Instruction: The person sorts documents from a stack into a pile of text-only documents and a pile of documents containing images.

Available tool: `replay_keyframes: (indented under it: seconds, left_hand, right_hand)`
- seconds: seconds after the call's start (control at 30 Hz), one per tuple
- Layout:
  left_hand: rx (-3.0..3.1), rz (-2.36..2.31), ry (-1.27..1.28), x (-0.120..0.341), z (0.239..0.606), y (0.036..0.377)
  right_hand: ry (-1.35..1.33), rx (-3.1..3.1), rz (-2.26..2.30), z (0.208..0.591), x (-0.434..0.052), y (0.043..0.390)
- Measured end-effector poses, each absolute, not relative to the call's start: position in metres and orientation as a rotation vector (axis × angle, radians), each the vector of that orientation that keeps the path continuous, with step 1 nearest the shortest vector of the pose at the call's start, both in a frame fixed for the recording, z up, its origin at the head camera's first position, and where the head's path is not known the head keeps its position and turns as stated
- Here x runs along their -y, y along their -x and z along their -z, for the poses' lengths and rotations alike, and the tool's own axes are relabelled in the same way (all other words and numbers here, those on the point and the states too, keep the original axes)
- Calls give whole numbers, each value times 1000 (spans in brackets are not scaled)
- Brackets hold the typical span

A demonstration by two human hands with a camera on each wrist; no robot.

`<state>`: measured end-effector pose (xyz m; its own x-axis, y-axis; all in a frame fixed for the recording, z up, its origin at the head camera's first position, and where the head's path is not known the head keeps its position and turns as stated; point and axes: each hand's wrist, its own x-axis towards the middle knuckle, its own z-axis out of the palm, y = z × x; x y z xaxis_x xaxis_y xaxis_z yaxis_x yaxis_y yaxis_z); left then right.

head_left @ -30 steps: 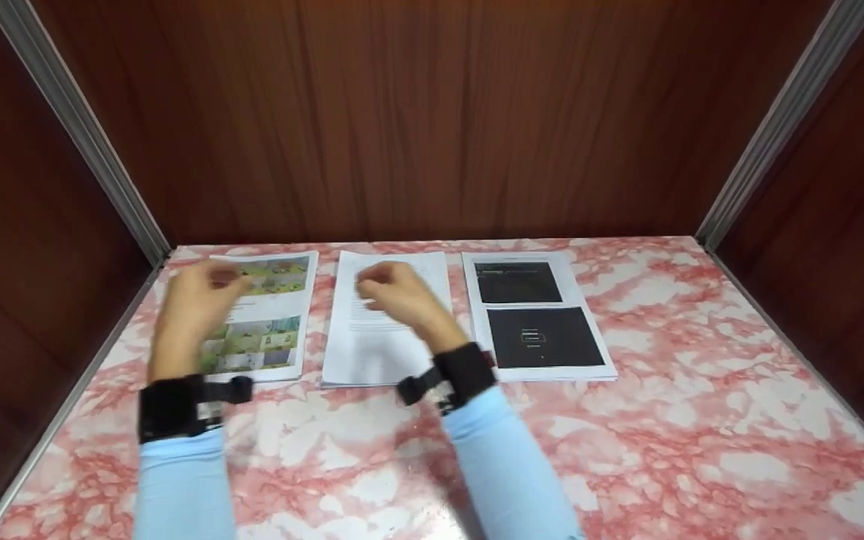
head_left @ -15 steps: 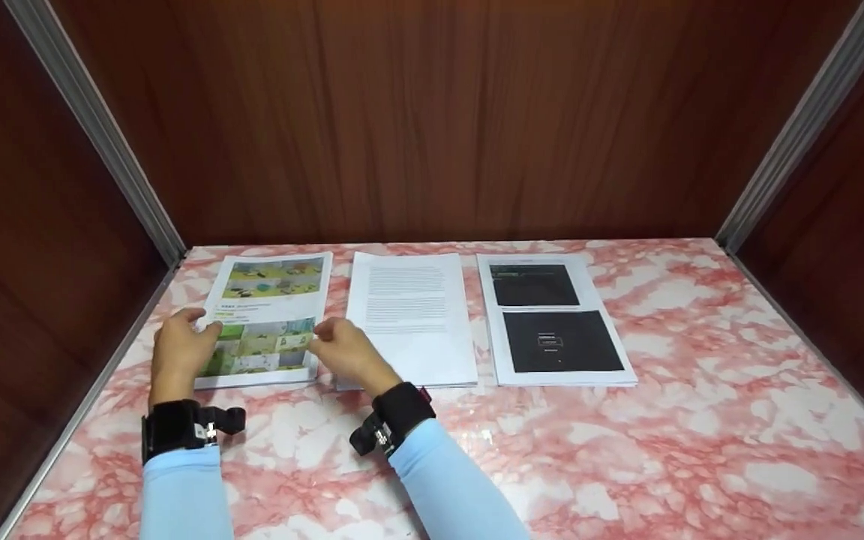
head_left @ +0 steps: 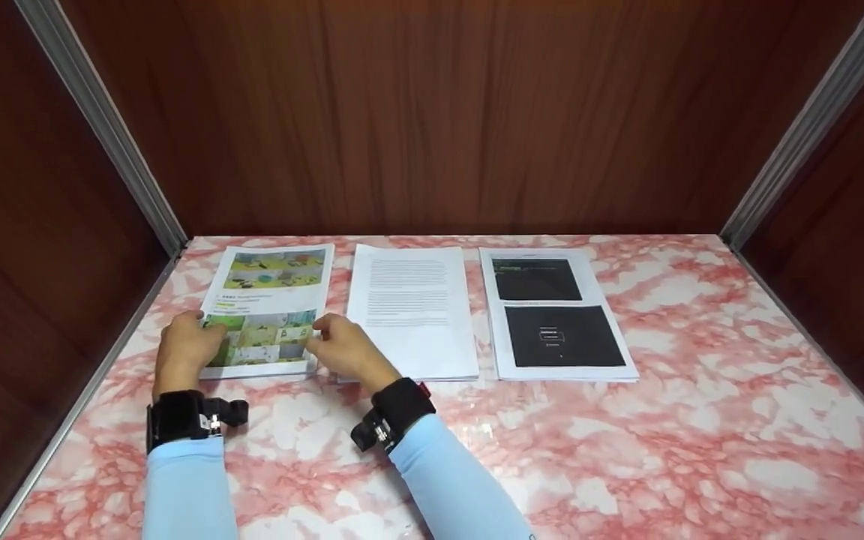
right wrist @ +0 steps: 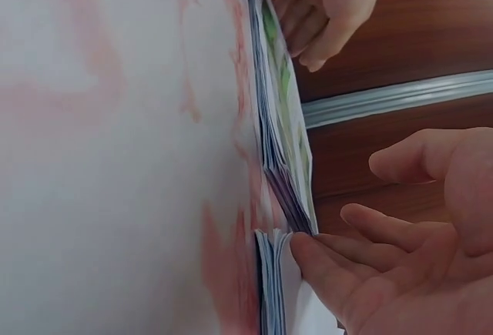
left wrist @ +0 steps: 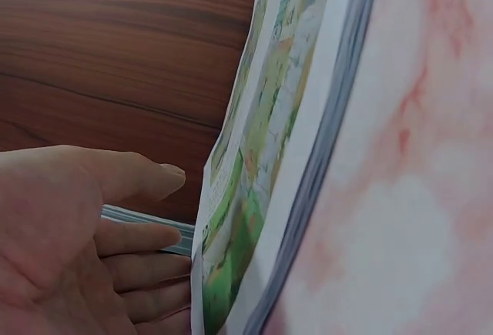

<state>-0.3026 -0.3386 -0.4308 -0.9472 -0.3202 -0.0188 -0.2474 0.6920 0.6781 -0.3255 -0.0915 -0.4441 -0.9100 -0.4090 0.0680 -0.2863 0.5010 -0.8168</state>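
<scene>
A stack of sheets with coloured pictures (head_left: 267, 307) lies at the left of the pink marble table (head_left: 627, 450). My left hand (head_left: 196, 330) is at its left edge, near the front corner. In the left wrist view the nearly straight fingers (left wrist: 146, 239) touch the side of the picture stack (left wrist: 262, 158), with the thumb above it. My right hand (head_left: 323, 339) is at the stack's right edge. In the right wrist view its fingertips (right wrist: 308, 250) press the side of the picture stack (right wrist: 285, 142), thumb held apart.
A stack of text pages (head_left: 413, 307) lies just right of the picture stack, close to my right hand. A third stack with black images (head_left: 556, 315) lies further right. Dark wooden walls enclose the table at the back and sides.
Both hands came down from above the left and middle stacks to the two sides of the picture stack. Over the last half second they stayed there.
</scene>
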Motion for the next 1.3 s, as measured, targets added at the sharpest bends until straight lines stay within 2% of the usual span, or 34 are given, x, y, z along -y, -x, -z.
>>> replay_keyframes:
  seconds: [0.3, 0.53, 0.8, 1.3]
  left_hand:
    - [2770, 1000, -523, 333, 416, 302]
    - [2672, 1014, -617, 331, 405, 299]
    - [2671, 950, -670, 330, 404, 296]
    - [2657, 1093, -661, 328, 406, 294]
  right_hand:
    - [644, -2648, 1337, 435, 92, 322]
    - [608, -2566, 1526, 432, 91, 324]
    - [495, -2361, 1718, 440, 94, 326]
    - [446, -2471, 1623, 441, 86, 329]
